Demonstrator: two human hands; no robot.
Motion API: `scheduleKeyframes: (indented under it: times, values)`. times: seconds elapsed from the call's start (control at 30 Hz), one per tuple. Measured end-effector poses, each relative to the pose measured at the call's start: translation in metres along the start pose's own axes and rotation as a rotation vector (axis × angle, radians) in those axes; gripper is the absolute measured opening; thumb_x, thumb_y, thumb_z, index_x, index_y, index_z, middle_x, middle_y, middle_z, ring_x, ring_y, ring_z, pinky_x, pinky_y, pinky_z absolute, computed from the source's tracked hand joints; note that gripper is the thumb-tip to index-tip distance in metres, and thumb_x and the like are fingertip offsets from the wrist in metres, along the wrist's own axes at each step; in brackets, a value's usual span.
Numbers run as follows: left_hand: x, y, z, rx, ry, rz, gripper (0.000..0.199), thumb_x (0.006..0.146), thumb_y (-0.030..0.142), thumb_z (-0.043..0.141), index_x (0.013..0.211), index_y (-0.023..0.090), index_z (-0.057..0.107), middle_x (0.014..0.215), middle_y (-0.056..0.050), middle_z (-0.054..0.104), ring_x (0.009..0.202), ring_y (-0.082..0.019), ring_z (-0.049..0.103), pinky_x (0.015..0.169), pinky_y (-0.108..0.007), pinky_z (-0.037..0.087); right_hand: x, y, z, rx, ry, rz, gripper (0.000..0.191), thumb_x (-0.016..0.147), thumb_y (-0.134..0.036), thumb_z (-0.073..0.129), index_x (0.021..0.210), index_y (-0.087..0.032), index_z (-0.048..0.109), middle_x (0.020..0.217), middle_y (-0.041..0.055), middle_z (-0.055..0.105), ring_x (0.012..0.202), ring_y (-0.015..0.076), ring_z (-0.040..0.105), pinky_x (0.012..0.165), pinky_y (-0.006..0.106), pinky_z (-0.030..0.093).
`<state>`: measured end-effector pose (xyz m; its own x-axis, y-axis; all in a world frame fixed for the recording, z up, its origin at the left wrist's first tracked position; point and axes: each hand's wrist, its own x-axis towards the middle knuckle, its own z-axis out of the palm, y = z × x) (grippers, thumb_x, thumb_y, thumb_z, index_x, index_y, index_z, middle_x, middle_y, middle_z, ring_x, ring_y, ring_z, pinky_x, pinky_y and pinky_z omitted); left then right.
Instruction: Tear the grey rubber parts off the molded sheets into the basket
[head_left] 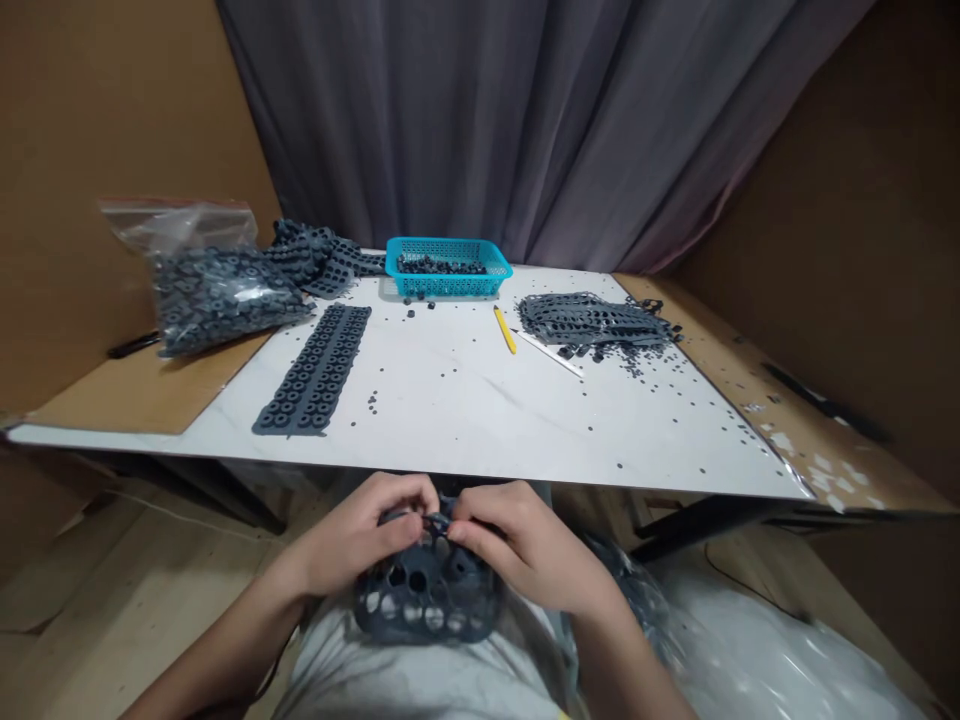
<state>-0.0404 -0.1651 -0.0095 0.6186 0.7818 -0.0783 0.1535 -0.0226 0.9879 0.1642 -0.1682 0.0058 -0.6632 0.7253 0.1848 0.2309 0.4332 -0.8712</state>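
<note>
Both hands meet in front of my lap, just below the table's front edge. Between them hangs a dark grey perforated foam sheet (429,603) with rows of round holes, some of them still filled with dark pieces. My left hand (382,520) is closed on the sheet's upper edge, thumb pressed against the fingers. Pinched close beside it, my right hand (504,535) grips the same edge, its thumb near the left thumb. The sheet bends at the fingertips, and its lower part rests over my lap. Whatever small piece lies between the fingertips is hidden.
On the white table (450,420) lie a strip of foam rings (311,370), a yellow cutter (505,330), a white pen-like tool (551,355) and stacked punched sheets (592,318). A blue basket (448,285) and a plastic bag of pieces (225,295) stand behind. Small dark bits are scattered.
</note>
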Motion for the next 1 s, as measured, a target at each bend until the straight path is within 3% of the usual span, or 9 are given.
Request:
scheduleKeyframes:
  times: [0.07, 0.13, 0.23, 0.33, 0.5, 0.57, 0.63, 0.83, 1.0]
  values:
    - [-0.002, 0.008, 0.001, 0.151, 0.046, 0.022, 0.049, 0.076, 0.056, 0.053, 0.110, 0.020, 0.048, 0.093, -0.003, 0.055, 0.066, -0.013, 0.042, 0.063, -0.024, 0.036, 0.002, -0.006, -0.006, -0.100, -0.077, -0.042, 0.025, 0.091, -0.025, 0.045, 0.068, -0.017, 0.047, 0.063, -0.0031, 0.043, 0.057, 0.0079, 0.039, 0.057, 0.020, 0.029]
    - [-0.003, 0.013, 0.005, 0.270, 0.033, 0.083, 0.051, 0.078, 0.051, 0.054, 0.119, 0.023, 0.042, 0.104, -0.005, 0.055, 0.073, -0.015, 0.045, 0.070, -0.026, 0.038, 0.004, -0.009, -0.007, -0.152, -0.134, -0.063, 0.025, 0.091, -0.025, 0.044, 0.068, -0.017, 0.045, 0.064, -0.0028, 0.043, 0.058, 0.0084, 0.038, 0.057, 0.020, 0.029]
    - [0.000, 0.015, 0.011, 0.422, -0.030, 0.139, 0.032, 0.086, 0.046, 0.043, 0.100, 0.019, 0.053, 0.090, -0.005, 0.058, 0.077, -0.018, 0.050, 0.073, -0.027, 0.037, 0.004, -0.008, -0.004, -0.199, -0.144, -0.050, 0.024, 0.091, -0.024, 0.042, 0.068, -0.018, 0.044, 0.062, -0.0033, 0.041, 0.055, 0.0085, 0.037, 0.054, 0.020, 0.028]
    - [0.004, 0.010, 0.011, 0.505, -0.055, 0.137, 0.042, 0.087, 0.052, 0.034, 0.079, 0.016, 0.054, 0.072, -0.003, 0.055, 0.065, -0.016, 0.048, 0.062, -0.026, 0.034, 0.002, -0.005, -0.001, -0.211, -0.078, -0.068, 0.025, 0.092, -0.023, 0.040, 0.068, -0.018, 0.044, 0.062, -0.0025, 0.043, 0.057, 0.0094, 0.038, 0.056, 0.022, 0.029]
    - [0.013, -0.005, 0.014, 0.207, -0.069, 0.258, 0.056, 0.079, 0.067, 0.033, 0.054, 0.018, 0.040, 0.052, 0.003, 0.034, 0.049, -0.011, 0.035, 0.049, -0.026, 0.025, -0.001, -0.003, 0.006, -0.044, -0.011, -0.135, 0.026, 0.091, -0.022, 0.042, 0.065, -0.017, 0.046, 0.061, -0.0028, 0.041, 0.056, 0.0088, 0.037, 0.055, 0.021, 0.031]
    - [0.016, -0.010, 0.020, 0.051, 0.003, 0.258, 0.058, 0.078, 0.067, 0.036, 0.046, 0.018, 0.032, 0.048, 0.004, 0.026, 0.045, -0.010, 0.027, 0.046, -0.026, 0.021, -0.001, 0.001, 0.014, 0.076, 0.099, -0.152, 0.026, 0.090, -0.023, 0.043, 0.064, -0.017, 0.047, 0.059, -0.0035, 0.039, 0.053, 0.0080, 0.036, 0.053, 0.021, 0.030]
    - [0.020, -0.013, 0.027, -0.115, 0.121, 0.201, 0.058, 0.077, 0.064, 0.043, 0.042, 0.018, 0.033, 0.045, 0.003, 0.028, 0.043, -0.009, 0.026, 0.044, -0.026, 0.021, 0.000, 0.007, 0.027, 0.209, 0.268, -0.134, 0.026, 0.089, -0.026, 0.045, 0.064, -0.017, 0.049, 0.058, -0.0037, 0.039, 0.052, 0.0079, 0.036, 0.052, 0.021, 0.030]
    - [0.034, -0.020, 0.050, -0.639, 0.488, -0.097, 0.051, 0.064, 0.058, 0.063, 0.046, 0.016, 0.040, 0.041, 0.005, 0.037, 0.039, -0.006, 0.029, 0.039, -0.019, 0.025, 0.013, 0.019, 0.063, 0.592, 0.787, 0.139, 0.032, 0.086, -0.038, 0.049, 0.062, -0.018, 0.046, 0.053, -0.0050, 0.036, 0.050, 0.0086, 0.031, 0.047, 0.021, 0.028]
    - [0.041, -0.011, 0.059, -0.778, 0.740, -0.149, 0.049, 0.054, 0.053, 0.073, 0.048, 0.016, 0.041, 0.043, 0.007, 0.041, 0.041, -0.005, 0.034, 0.040, -0.018, 0.029, 0.024, 0.017, 0.071, 0.591, 0.980, 0.198, 0.034, 0.080, -0.045, 0.053, 0.060, -0.018, 0.047, 0.054, -0.0044, 0.037, 0.052, 0.0096, 0.033, 0.051, 0.021, 0.032]
